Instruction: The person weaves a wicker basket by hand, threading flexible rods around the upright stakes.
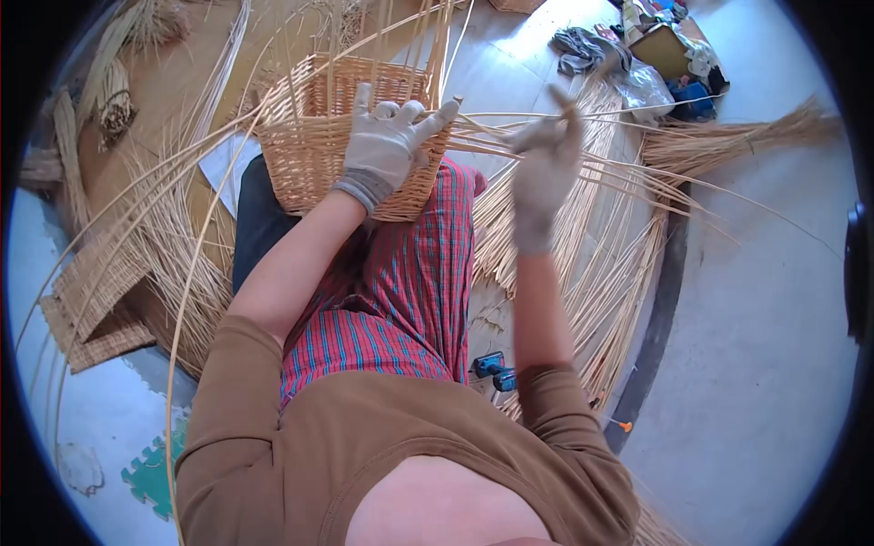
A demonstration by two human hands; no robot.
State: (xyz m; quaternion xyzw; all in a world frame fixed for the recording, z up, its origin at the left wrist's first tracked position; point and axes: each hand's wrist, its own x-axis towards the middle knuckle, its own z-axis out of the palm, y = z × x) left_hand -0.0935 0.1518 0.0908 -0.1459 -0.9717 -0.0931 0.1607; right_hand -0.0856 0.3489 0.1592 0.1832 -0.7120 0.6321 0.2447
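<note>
A light-brown wicker basket (300,173) rests on my knees, with upright stakes rising from its rim and long loose strands running out to both sides. My left hand (387,146), in a pale glove, lies over the near wall. Its middle fingers bend over the rim, while the thumb points right along the strands. To the right of the basket, my gloved right hand (544,177) is raised and smeared by motion. Long wicker strands (492,127) pass close by it; whether its fingers hold any of them is unclear.
Bundles of cane (592,237) are spread on the floor at right, with more cane (173,246) at left. Woven pieces (100,309) lie at the lower left. A blue power tool (496,371) sits near my right elbow. Bags and cloth (646,68) are heaped at the upper right.
</note>
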